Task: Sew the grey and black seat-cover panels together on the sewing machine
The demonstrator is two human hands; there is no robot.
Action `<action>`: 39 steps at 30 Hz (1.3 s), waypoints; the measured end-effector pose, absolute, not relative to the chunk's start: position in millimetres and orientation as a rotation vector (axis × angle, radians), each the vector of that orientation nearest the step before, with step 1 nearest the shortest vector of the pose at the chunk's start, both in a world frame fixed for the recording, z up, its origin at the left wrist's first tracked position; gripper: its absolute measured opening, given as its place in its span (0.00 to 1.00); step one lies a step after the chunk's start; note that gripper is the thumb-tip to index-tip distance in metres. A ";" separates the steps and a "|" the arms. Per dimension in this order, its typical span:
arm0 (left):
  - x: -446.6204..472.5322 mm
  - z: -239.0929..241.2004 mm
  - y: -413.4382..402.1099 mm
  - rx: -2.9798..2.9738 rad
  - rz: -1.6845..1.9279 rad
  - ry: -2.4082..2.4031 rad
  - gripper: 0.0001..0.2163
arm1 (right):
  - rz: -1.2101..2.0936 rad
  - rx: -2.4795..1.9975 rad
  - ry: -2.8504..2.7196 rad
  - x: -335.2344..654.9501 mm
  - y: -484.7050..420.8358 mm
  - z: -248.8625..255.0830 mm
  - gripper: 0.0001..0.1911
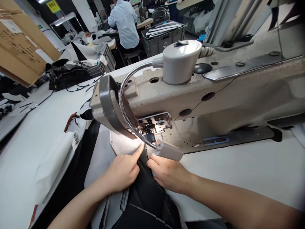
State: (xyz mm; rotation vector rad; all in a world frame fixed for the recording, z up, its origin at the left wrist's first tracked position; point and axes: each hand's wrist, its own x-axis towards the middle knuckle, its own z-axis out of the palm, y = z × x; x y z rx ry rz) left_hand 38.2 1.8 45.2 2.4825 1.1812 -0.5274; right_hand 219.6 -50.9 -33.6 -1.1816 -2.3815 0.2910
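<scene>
A black fabric piece (143, 187) with pale stitched seams and a whitish layer (125, 144) runs under the needle area of a beige sewing machine (147, 98). My left hand (121, 173) lies on it from the left. Its index finger points along the whitish part toward the presser foot, while the other fingers curl on the fabric. On the right, my right hand (169, 173) is closed on the fabric's edge, fingertips close below the lamp head (169, 151). That head partly hides the sewing spot. Both hands are near the machine's front.
A flexible metal lamp neck (122, 95) arches before the machine head. Blue-handled thread snips (215, 140) rest on the machine bed. A rolled white sheet (57, 159) lies at left. Behind are cardboard boxes (23, 41), a grey crate (162, 41) and a seated person (125, 24).
</scene>
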 end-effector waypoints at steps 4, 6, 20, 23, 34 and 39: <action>32.2 41.9 -11.0 2.660 -0.547 1.198 0.24 | 0.380 -0.903 -2.354 227.6 -49.6 -33.5 0.11; 27.6 43.3 -17.3 2.766 -0.549 1.156 0.23 | 0.352 -0.765 -2.394 228.0 -49.1 -33.5 0.13; 33.5 44.4 -23.8 2.584 -0.487 1.229 0.26 | -0.066 -0.661 -2.582 213.6 -49.6 -33.9 0.06; 31.4 36.2 -29.8 2.661 -0.485 1.234 0.25 | -0.182 -0.762 -2.446 231.0 -52.2 -31.5 0.12; 31.8 46.9 -27.8 2.757 -0.612 1.138 0.23 | -0.352 -0.617 -2.401 224.0 -55.7 -22.0 0.08; 41.4 43.1 -25.6 2.701 -0.625 1.125 0.21 | -0.266 -0.701 -2.428 228.9 -56.3 -24.0 0.10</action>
